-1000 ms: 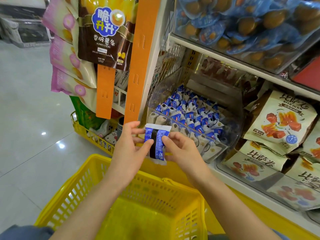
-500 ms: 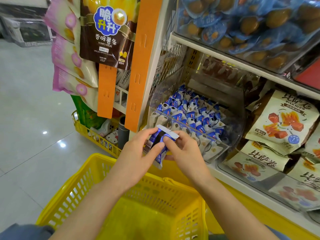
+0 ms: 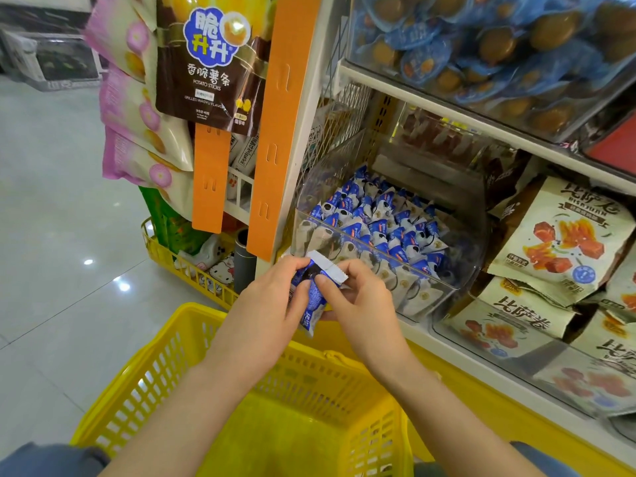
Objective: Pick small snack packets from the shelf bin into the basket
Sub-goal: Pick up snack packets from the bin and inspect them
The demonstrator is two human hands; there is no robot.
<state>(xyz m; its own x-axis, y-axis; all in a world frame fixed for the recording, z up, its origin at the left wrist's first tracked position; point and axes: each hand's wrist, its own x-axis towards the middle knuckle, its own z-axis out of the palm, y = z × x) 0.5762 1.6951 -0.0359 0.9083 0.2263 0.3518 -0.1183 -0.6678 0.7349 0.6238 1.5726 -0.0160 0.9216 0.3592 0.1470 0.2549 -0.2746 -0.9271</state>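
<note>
**Head view — the only view.** I see one blue-and-white packet [image 3: 312,295] held between both hands, out of the bin and above the far rim of the yellow basket [image 3: 161,344]. It sits just in front of the clear shelf bin [image 3: 459,282].

- **Left hand:** The left hand [image 3: 270,306] has its fingers curled round the packet's left side, with the thumb laid on the blue face.
- **Right hand:** The right hand [image 3: 364,302] pinches the packet from the right between thumb and forefinger, close under the white crimped end.
- **Packet:** Both hands are closed on it. It stands roughly upright, tilted a little, and its lower end hangs free.
- **Stock:** The loose packets [image 3: 375,232] lie heaped in the bin behind its transparent front wall.

**Step in hand, as I judge it — the transfer from bin to basket.**

1. I would give the packet to one hand only, the left, which is nearer the basket's mouth.
2. I would bring that hand back from the far rim towards the middle of the basket.
3. I would lower it before letting go, so the light wrapper drops inside rather than glancing off the rim.
4. I would keep the hold gentle, since I expect the contents to crush easily.
5. The freed right hand could then reach over the bin's front wall for another packet.
</note>
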